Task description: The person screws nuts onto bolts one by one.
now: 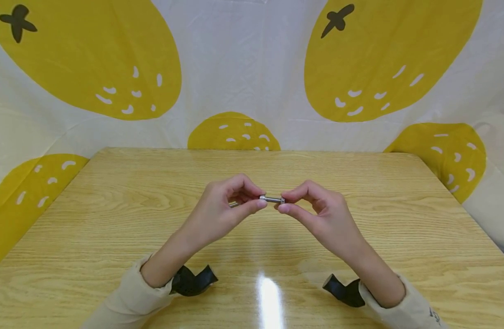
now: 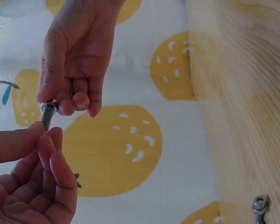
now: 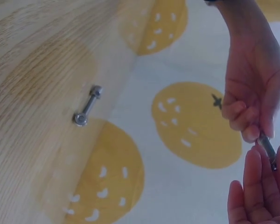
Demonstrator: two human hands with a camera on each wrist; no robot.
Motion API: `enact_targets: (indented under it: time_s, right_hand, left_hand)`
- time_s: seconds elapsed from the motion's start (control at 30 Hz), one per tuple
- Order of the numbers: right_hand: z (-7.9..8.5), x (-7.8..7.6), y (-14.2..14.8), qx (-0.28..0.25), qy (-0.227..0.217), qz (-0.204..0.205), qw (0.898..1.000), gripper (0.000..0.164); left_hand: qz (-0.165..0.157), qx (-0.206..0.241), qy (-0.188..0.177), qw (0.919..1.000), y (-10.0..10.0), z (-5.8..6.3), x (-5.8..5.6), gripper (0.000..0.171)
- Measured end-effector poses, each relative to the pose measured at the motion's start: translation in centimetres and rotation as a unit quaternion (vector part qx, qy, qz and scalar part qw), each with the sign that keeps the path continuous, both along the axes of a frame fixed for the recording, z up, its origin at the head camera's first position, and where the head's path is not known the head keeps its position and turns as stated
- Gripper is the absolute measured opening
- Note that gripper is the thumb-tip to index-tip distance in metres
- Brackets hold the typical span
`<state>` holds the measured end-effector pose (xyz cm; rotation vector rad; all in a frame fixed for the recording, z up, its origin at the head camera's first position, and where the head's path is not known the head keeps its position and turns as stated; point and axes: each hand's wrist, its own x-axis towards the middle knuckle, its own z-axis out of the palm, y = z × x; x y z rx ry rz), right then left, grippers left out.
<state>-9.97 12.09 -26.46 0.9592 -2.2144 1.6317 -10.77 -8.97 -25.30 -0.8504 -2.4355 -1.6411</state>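
Observation:
Between both hands a silver bolt [image 1: 272,199] is held roughly level above the table. My left hand [image 1: 215,210] pinches its left end between thumb and forefinger. At its right end, my right hand [image 1: 326,221] pinches a wider metal piece with thumb and forefinger; fingers partly cover whether it is a nut or the head. Threads show along the bolt [image 2: 47,116] in the left wrist view. A second bolt [image 3: 88,106], with a socket head and what looks like a nut at the other end, lies on the table, mostly hidden behind my left hand in the head view.
The wooden table [image 1: 112,228] reaches back to a white curtain [image 1: 244,59] printed with yellow fruit. Black curved wrist mounts [image 1: 194,279] stick out beside both cuffs. Light glares off the table's front middle.

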Motion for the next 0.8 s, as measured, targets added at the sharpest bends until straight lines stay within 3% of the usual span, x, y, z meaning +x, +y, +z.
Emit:
enact_targets:
  time_s: [0.2,0.47,0.8]
  right_hand:
    - [-0.05,-0.04,-0.01,-0.011,-0.011,0.022,1.000,0.011]
    - [0.16,-0.03,0.00,0.009,0.042,-0.017,0.999,0.022]
    - [0.09,-0.05,-0.11,0.013,0.057,-0.022,0.998,0.022]
  left_hand:
    - [0.003,0.000,0.011,0.9999,0.01,0.13,0.19,0.009]
    - [0.009,0.007,-0.001,0.9999,-0.11,0.54,0.46,0.009]
    - [0.006,0.009,-0.005,0.9999,-0.08,0.61,0.57,0.010]
